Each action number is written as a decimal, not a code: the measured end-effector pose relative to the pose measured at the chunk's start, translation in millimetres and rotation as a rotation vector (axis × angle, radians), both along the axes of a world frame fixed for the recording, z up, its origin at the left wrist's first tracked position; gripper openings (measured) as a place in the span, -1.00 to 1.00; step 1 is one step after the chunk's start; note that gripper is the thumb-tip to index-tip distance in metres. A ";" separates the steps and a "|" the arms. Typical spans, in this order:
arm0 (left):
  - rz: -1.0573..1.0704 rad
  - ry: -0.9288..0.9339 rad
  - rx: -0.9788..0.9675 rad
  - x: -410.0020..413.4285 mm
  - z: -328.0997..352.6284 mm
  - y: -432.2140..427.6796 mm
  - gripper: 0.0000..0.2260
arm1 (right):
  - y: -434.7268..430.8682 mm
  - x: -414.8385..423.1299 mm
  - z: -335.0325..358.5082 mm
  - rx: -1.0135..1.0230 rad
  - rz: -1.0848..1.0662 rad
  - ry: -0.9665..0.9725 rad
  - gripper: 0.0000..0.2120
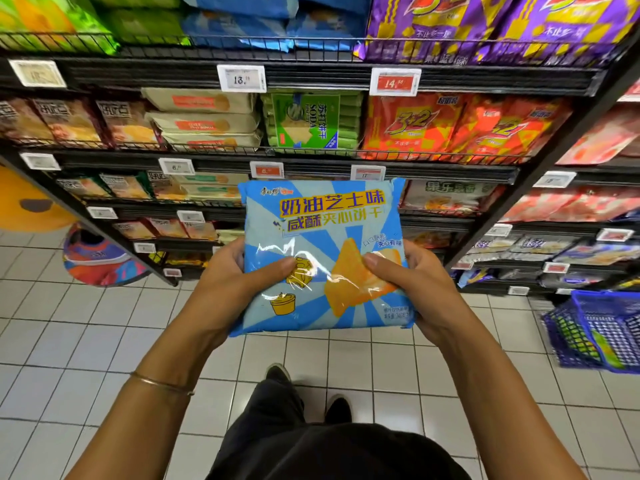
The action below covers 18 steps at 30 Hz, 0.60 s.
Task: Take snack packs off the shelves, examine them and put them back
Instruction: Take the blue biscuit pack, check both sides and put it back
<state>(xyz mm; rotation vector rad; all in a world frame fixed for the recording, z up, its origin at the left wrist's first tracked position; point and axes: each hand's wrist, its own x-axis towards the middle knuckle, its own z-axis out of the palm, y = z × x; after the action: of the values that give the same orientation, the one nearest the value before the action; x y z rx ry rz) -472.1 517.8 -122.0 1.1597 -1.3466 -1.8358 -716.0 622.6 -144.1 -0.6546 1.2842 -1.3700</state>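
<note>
While both hands grip it, a blue cracker pack [322, 251] faces up before the snack shelves [287, 157].
Left hand [239, 282] and right hand [412, 285] pinch its lower sides, thumbs across the front.

A: What can't u make out?
B: Fingers of left hand [235, 282] & right hand [415, 289] are hidden behind the blue snack pack [322, 216]. Small print [398, 313] at its lower right corner is too tiny to read.
A: And the rest?
B: Lower price tags [367, 173] are blurred, no digits legible. Purple packs [485, 26] & green packs [52, 19] up top are cut by the top edge. Blue basket [595, 330] runs off the right edge, yellow round thing [24, 202] off the left.
</note>
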 end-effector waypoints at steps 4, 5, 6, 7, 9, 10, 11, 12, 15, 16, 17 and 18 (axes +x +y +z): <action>-0.060 -0.033 -0.155 -2.7 11.3 -4.4 -0.43 | -1.0 -3.8 1.7 -0.016 0.005 -0.024 -0.42; -0.071 -0.039 -0.182 -4.6 13.5 -5.1 -0.44 | -1.8 -3.6 2.1 -0.023 0.000 -0.030 -0.39; -0.083 -0.043 -0.189 -7.0 15.9 -5.8 -0.44 | -2.9 -3.4 2.8 -0.034 -0.011 -0.040 -0.38; -0.100 -0.024 -0.180 -8.5 17.9 -6.3 -0.43 | -4.2 -2.6 4.3 -0.047 -0.023 -0.061 -0.38; -0.179 0.127 -0.086 -6.5 24.4 -7.6 -0.46 | -7.8 -0.3 7.9 -0.065 -0.055 -0.169 -0.47; -0.241 0.248 0.010 -4.2 29.3 -9.2 -0.46 | -10.2 0.4 10.1 -0.056 -0.070 -0.255 -0.55; -0.315 0.369 0.110 -2.9 35.1 -10.6 -0.44 | -12.6 1.2 12.6 -0.041 -0.060 -0.368 -0.61; -0.374 0.477 0.187 -4.0 41.4 -10.0 -0.45 | -15.5 2.8 14.5 -0.037 -0.024 -0.492 -0.64; -0.310 0.382 0.117 -26.6 38.1 -7.3 -0.46 | -26.7 14.6 19.0 -0.063 0.080 -0.714 -0.61; -0.256 0.270 0.081 -36.4 34.8 -5.3 -0.41 | -32.2 20.2 20.4 -0.057 0.098 -0.730 -0.60; -0.244 0.207 0.082 -45.9 32.1 -3.7 -0.40 | -37.6 25.9 23.3 -0.043 0.111 -0.724 -0.59; -0.233 0.179 0.113 -53.5 31.5 -3.4 -0.41 | -43.7 30.4 26.7 -0.021 0.120 -0.693 -0.58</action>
<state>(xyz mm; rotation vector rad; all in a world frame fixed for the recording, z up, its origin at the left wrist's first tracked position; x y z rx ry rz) -525.6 514.4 -90.5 0.8970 -1.3349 -2.1504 -685.6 578.8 -117.3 -0.2216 0.6638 -1.3440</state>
